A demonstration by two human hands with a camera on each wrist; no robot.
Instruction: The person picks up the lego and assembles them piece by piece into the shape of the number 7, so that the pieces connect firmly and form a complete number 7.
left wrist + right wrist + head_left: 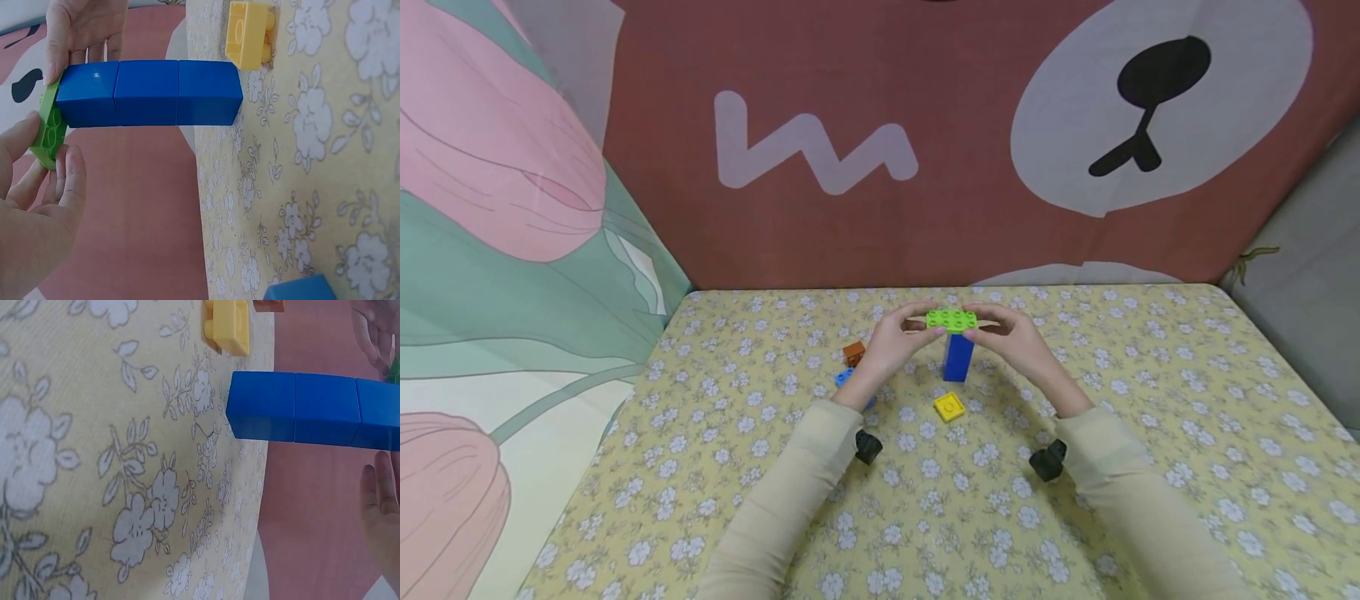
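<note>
A bright green studded brick [951,321] lies across the top of an upright tower of three blue blocks [147,94], overhanging it at the side. At its left end, my left hand [891,340] pinches it between thumb and fingers. My right hand [1018,337] holds the opposite end the same way. In the left wrist view the hollow underside of the green brick [50,134] shows beside the tower. Most of the green brick is out of frame in the right wrist view, where the blue tower [294,407] stands on the cloth.
A yellow brick [949,407] lies in front of the tower. Left of it, partly behind my left arm, are an orange-brown brick [853,353] and a lighter blue brick [844,377]. The floral tablecloth [1150,375] ends at a printed backdrop [955,208].
</note>
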